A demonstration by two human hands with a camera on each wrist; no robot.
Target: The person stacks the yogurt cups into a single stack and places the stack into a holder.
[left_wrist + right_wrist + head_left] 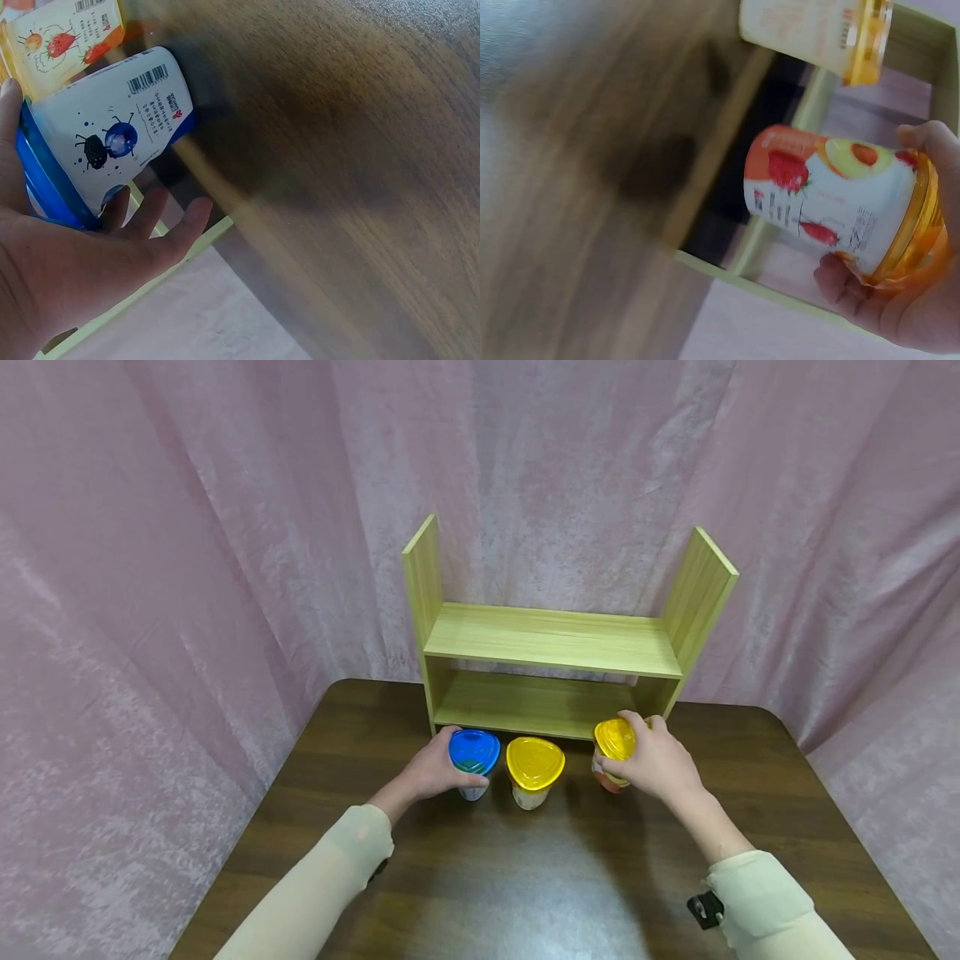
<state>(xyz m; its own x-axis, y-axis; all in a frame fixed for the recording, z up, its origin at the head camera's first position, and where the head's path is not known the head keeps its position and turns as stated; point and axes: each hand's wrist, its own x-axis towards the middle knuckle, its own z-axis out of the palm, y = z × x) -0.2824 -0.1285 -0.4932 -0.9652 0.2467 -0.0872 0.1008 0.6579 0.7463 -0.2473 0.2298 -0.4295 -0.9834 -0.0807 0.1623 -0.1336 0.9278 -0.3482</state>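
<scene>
A cup with a blue lid (474,748) stands at the left of a row of three. My left hand (433,768) grips it around the lid from the left, and the left wrist view shows berries and a barcode on its white side (139,112). A yellow-lidded cup (534,763) is in the middle, touched by neither hand's grip. My right hand (662,763) holds another yellow-lidded cup (613,738) by its top. In the right wrist view that cup (817,199) has strawberry and peach pictures; it looks raised off the table, with its shadow apart.
Behind the cups stands a two-level wooden shelf (555,637) with tall side panels, near the back of the dark brown table (510,877). A pink curtain (570,460) hangs behind and on both sides.
</scene>
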